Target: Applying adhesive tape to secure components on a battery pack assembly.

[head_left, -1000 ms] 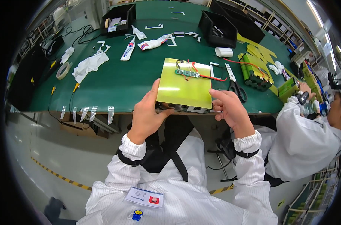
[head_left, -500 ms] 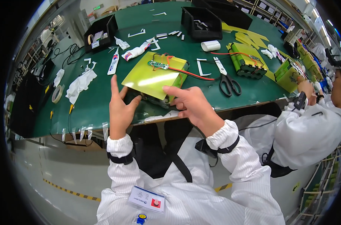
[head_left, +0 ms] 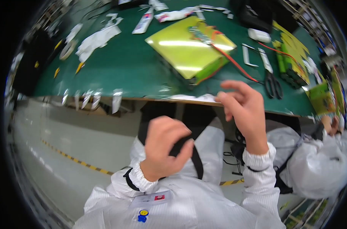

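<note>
A battery pack (head_left: 181, 45) with a yellow sheet on top lies on the green table, a small green circuit board (head_left: 199, 35) and a thick red wire (head_left: 234, 63) at its upper right. My left hand (head_left: 166, 147) hovers over my lap, off the table, its fingers loosely bent with a gap to the thumb and nothing between them. By the table's front edge, my right hand (head_left: 245, 108) hangs just below and right of the pack, fingers apart and holding nothing. Motion blurs both hands slightly. Neither one touches the pack.
Black-handled scissors (head_left: 273, 82) lie right of the pack, near another battery pack (head_left: 292, 70). White-and-blue tubes (head_left: 143, 22), crumpled white cloth (head_left: 97, 42) and a tape roll (head_left: 68, 49) lie to the left. Tape strips (head_left: 117, 100) hang off the front edge. A co-worker (head_left: 315, 160) sits at right.
Both hands have come away from the battery pack. My left hand has drawn back over my lap, and my right has moved off the pack's corner. The view has tilted down.
</note>
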The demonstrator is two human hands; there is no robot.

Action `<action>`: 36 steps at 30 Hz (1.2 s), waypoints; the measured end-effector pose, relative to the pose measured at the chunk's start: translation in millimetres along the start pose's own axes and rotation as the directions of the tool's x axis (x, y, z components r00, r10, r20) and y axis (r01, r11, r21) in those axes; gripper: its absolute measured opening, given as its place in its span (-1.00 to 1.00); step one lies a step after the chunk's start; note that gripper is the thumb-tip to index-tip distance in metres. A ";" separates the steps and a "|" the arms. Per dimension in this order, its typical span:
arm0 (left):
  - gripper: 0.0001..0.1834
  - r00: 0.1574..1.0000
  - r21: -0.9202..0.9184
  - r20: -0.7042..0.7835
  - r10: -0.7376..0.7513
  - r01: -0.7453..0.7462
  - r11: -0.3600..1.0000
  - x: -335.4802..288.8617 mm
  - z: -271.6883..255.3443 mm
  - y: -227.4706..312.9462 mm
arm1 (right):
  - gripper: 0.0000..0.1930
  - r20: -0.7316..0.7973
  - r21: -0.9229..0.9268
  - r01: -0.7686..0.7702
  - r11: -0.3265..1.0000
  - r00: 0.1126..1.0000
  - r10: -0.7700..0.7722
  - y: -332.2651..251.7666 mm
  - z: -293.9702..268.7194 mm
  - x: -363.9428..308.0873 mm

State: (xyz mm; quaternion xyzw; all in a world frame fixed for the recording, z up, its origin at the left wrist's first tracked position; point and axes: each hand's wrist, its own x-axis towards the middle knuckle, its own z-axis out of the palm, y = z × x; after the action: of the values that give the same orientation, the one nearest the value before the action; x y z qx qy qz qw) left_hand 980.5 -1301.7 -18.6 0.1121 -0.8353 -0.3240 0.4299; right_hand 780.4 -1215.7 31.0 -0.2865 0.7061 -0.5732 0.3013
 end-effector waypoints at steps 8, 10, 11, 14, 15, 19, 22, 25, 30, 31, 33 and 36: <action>-0.90 0.890 0.017 0.299 -0.344 0.355 0.935 -39.6 -61.5 -12.5 | -0.79 0.331 -0.307 0.770 0.559 0.637 -0.696 8.4 109.0 -9.5; -0.91 0.882 0.036 0.192 -0.430 0.431 0.901 -40.3 -81.0 -14.9 | -0.70 0.397 -0.364 0.857 0.364 0.497 -0.772 9.3 135.9 6.2; -0.91 0.859 0.028 0.101 -0.502 0.501 0.865 -40.3 -89.6 -15.4 | -0.68 0.414 -0.368 0.885 0.285 0.431 -0.802 9.0 146.1 13.4; -0.93 0.820 -0.022 -0.071 -0.569 0.569 0.822 -35.2 -107.7 -14.3 | -0.58 0.449 -0.314 0.880 0.355 0.468 -0.761 -2.3 166.3 22.1; -0.92 0.782 -0.066 -0.161 -0.603 0.601 0.797 -34.5 -111.6 -15.9 | -0.58 0.460 -0.302 0.889 0.344 0.452 -0.764 -4.0 171.8 24.9; -0.91 0.813 -0.008 -0.187 -0.551 0.560 0.828 -39.3 -114.4 -24.4 | -0.64 0.503 -0.336 0.902 0.270 0.414 -0.759 0.3 180.5 36.7; -0.78 0.822 0.021 -0.185 -0.539 0.551 0.834 -39.5 -115.5 -29.4 | -0.81 0.410 -0.210 0.823 0.528 0.565 -0.716 0.4 177.7 40.2; -0.66 0.830 0.051 -0.176 -0.530 0.545 0.837 -34.2 -115.0 -34.4 | -0.83 0.416 -0.202 0.756 0.623 0.642 -0.644 -2.6 173.4 40.0; -0.77 0.843 0.052 -0.235 -0.484 0.508 0.860 -35.8 -115.8 -48.2 | -0.81 0.469 -0.191 0.774 0.604 0.612 -0.636 -6.4 174.5 41.4; -0.77 0.842 0.043 -0.233 -0.486 0.508 0.860 -36.6 -116.9 -50.0 | -0.79 0.516 -0.200 0.798 0.569 0.579 -0.631 -9.0 174.1 41.4; -0.86 0.782 -0.032 -0.273 -0.560 0.574 0.818 -38.7 -121.1 -53.4 | -0.77 0.562 -0.209 0.820 0.533 0.546 -0.621 -17.5 174.1 37.9; -0.90 0.757 -0.037 -0.283 -0.590 0.605 0.795 -43.5 -126.8 -60.2 | -0.63 0.535 -0.266 0.858 0.440 0.511 -0.673 -36.4 179.4 25.6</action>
State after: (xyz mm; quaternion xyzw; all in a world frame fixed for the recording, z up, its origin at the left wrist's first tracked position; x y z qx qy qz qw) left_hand 1101.6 -1383.9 -31.8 0.4294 -0.6950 -0.4012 0.4143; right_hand 901.0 -1355.7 35.2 -0.7438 0.5487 -0.3800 0.0370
